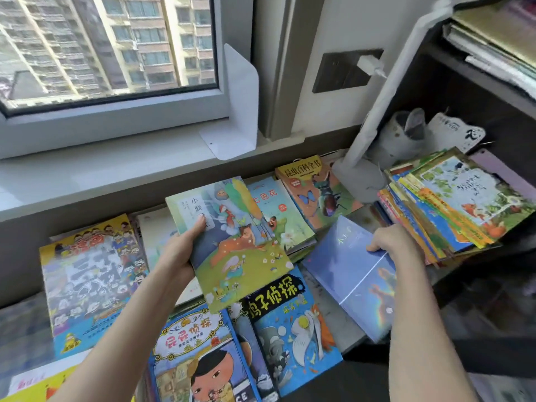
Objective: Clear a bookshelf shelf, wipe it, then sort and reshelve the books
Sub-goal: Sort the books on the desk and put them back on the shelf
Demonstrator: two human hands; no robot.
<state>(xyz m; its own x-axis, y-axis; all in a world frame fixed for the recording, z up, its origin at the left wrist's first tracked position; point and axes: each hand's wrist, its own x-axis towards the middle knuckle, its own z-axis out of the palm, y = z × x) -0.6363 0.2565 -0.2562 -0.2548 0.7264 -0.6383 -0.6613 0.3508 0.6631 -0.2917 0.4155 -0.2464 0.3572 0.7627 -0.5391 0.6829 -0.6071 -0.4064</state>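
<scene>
Fingers (198, 226) of left hand (178, 252) wrapping deer book (237, 245) at its left edge, thumb lying on cover | right hand (390, 242) pinching blue book (348, 274) by its top edge, book tilting over laid-out books (284, 314) | step: sorting, I'm judging | next: choosing a pile for each, setting down flat | stack (452, 204) sitting just beside right hand

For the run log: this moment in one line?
phase: sorting; left hand: holds deer book; right hand: grips blue book; book stack: beside right hand
</scene>
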